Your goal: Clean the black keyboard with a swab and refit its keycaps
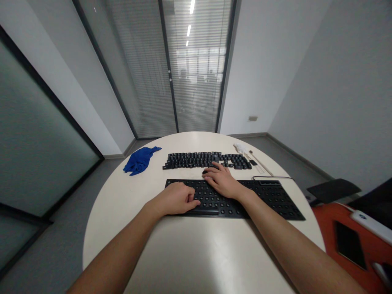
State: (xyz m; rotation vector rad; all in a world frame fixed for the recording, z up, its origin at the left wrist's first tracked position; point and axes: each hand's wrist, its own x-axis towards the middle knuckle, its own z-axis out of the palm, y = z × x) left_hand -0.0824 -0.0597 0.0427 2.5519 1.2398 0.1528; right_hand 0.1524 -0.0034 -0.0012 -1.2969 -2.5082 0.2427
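Note:
A black keyboard (269,200) with most of its keycaps off lies across the table, its long space bar (202,212) still in place. My left hand (177,199) rests on its left part with the fingers curled in; whatever they may hold is hidden. My right hand (221,179) reaches over the keyboard's far edge, its fingertips closed at a small black keycap (204,172). Behind the keyboard, loose black keycaps (190,160) are laid out in rows like a keyboard, with gaps toward the right.
On the round white table (183,249), a crumpled blue cloth (141,160) lies at left. A white brush-like thing (240,148) and a thin stick (261,163) lie at back right, near the cable (275,177). A phone (350,245) and a power strip (372,226) sit on a red surface.

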